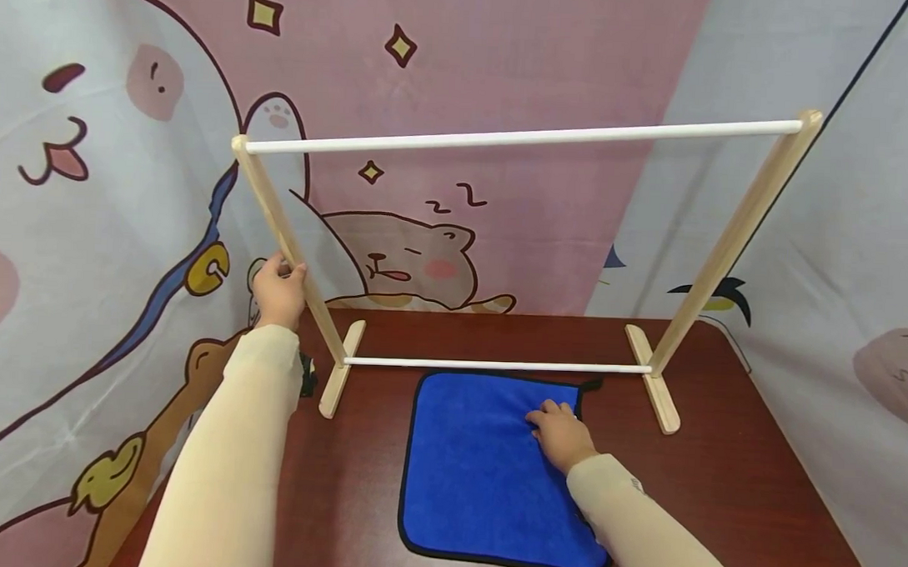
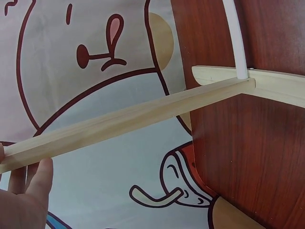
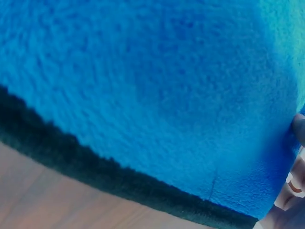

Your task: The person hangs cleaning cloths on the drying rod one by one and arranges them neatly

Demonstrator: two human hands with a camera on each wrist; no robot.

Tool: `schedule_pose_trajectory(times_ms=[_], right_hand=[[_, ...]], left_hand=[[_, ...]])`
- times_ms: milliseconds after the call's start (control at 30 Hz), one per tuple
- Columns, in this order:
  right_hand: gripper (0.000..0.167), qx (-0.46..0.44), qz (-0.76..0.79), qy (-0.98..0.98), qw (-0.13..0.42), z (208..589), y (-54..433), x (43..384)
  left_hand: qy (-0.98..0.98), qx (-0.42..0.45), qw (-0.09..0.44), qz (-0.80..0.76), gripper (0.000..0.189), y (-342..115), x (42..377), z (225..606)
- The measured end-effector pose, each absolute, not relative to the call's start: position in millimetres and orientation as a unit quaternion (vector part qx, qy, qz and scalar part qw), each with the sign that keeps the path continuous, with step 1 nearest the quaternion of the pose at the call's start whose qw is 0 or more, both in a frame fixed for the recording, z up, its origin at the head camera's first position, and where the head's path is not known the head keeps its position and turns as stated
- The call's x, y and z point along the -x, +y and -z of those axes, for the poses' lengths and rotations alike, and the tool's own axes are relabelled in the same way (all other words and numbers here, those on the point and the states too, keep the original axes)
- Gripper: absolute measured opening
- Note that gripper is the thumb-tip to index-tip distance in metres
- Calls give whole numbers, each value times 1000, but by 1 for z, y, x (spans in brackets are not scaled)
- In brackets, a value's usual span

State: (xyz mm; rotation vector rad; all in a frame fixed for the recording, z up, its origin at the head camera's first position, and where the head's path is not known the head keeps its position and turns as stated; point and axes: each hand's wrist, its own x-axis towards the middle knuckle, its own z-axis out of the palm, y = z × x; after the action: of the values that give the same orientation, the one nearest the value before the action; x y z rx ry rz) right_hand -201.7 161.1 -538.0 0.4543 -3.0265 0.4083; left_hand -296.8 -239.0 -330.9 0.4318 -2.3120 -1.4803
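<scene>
My left hand grips the left wooden post of a rack about halfway up, its fingers wrapped round the post in the left wrist view. A blue towel with black edging lies on the table below the rack's lower bar. At its right side, near the upper right corner, my right hand pinches the cloth. In the right wrist view the thumb lies on the towel's face while other fingers show past its edge.
The rack has a white top bar, a white lower bar, a right post and flat wooden feet. It stands on a dark red-brown table. Cartoon-printed cloth hangs behind and at both sides.
</scene>
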Motion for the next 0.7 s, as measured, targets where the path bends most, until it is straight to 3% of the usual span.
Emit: schedule_pose_trajectory(times_ms=[533,700], right_hand=[[11,-120,-155,-980,28,533,150,196],[11,-114,-188,-973,67,531,149,194]], left_hand=[[-824,-153,179,516,42,-238,297,333],[-824,-156,183,513,42,-239,297,333]])
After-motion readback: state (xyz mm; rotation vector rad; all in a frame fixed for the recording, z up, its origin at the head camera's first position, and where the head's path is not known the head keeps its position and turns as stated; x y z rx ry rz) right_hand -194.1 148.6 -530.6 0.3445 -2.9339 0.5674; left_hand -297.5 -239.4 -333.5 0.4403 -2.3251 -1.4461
